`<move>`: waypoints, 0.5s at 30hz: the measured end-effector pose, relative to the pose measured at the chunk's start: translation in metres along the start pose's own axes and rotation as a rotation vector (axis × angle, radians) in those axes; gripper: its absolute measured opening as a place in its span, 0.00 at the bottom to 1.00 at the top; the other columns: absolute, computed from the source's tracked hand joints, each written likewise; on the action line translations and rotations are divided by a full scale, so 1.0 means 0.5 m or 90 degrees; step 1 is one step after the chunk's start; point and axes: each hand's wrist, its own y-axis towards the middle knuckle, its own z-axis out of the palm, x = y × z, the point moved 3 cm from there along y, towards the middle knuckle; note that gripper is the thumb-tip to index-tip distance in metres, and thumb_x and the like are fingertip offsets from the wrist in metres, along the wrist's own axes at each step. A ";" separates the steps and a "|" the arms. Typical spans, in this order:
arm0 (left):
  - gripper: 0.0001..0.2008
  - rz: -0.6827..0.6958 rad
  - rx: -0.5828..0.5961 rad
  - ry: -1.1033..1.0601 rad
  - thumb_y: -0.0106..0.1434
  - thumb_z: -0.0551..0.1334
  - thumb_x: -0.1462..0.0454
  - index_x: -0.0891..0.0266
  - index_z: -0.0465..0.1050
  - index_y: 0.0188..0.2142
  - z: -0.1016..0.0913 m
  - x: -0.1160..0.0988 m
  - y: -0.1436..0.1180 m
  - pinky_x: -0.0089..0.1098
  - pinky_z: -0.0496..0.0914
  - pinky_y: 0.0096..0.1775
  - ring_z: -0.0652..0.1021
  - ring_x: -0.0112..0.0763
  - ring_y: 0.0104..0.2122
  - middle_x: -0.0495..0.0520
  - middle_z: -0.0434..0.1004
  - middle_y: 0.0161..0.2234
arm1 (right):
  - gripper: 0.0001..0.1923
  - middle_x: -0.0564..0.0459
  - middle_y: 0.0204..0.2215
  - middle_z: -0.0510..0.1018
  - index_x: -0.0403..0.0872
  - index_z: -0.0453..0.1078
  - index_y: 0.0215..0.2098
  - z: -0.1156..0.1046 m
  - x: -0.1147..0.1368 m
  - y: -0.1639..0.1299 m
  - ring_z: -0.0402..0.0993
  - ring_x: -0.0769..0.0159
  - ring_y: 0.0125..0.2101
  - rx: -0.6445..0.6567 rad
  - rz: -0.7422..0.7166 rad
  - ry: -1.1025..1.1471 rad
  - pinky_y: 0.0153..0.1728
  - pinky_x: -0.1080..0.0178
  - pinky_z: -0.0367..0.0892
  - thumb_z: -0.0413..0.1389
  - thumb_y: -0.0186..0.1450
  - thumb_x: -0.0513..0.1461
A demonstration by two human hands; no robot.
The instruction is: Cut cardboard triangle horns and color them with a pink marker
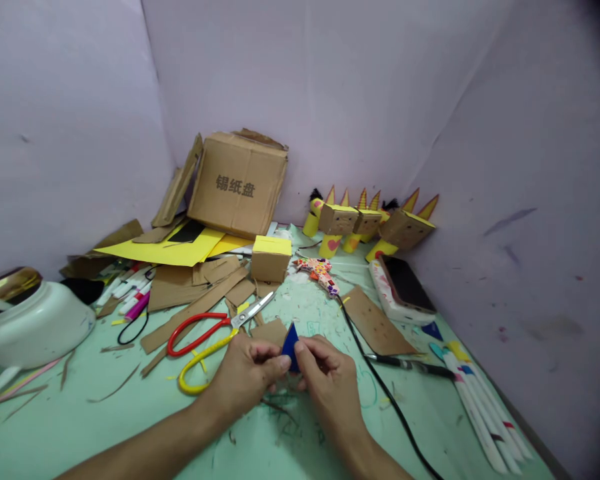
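Between the fingertips of both hands stands a small dark blue triangle [291,345], its point upward; whether it is card or paper I cannot tell. My left hand [254,363] pinches its left lower side with thumb and forefinger. On the opposite side, the thumb and fingers of my right hand [325,367] grip it too. Scissors [230,327] with one red and one yellow handle lie just left of my left hand, blades pointing away. A small cardboard box [271,260] with a yellow top sits beyond the hands.
A glue gun [320,272] lies past my hands, its black cord running toward me. At right are a phone [407,283], a black pen [415,367] and several white markers [485,413]. Cardboard animal figures [340,220] line the back. Left stand cardboard scraps [177,287] and a white pot [45,327].
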 end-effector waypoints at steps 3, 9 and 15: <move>0.16 0.005 -0.003 0.016 0.46 0.59 0.55 0.63 0.61 0.12 0.003 0.006 -0.001 0.26 0.51 0.19 0.58 0.22 0.15 0.46 0.58 0.11 | 0.10 0.54 0.21 0.69 0.44 0.73 0.23 0.001 0.003 0.000 0.66 0.68 0.21 -0.001 -0.014 -0.013 0.21 0.67 0.62 0.52 0.58 0.37; 0.15 0.028 0.087 0.056 0.49 0.59 0.57 0.65 0.65 0.15 -0.010 0.007 0.007 0.26 0.55 0.22 0.61 0.23 0.18 0.47 0.61 0.14 | 0.08 0.54 0.18 0.69 0.43 0.73 0.21 -0.002 0.011 0.004 0.64 0.69 0.19 0.015 -0.050 -0.095 0.20 0.67 0.59 0.53 0.54 0.34; 0.10 0.076 0.039 0.050 0.48 0.64 0.64 0.66 0.74 0.32 -0.051 -0.020 0.010 0.26 0.63 0.30 0.70 0.27 0.27 0.49 0.72 0.26 | 0.07 0.54 0.18 0.68 0.44 0.74 0.25 -0.006 0.024 0.000 0.64 0.70 0.18 0.056 -0.217 -0.202 0.20 0.67 0.60 0.53 0.55 0.34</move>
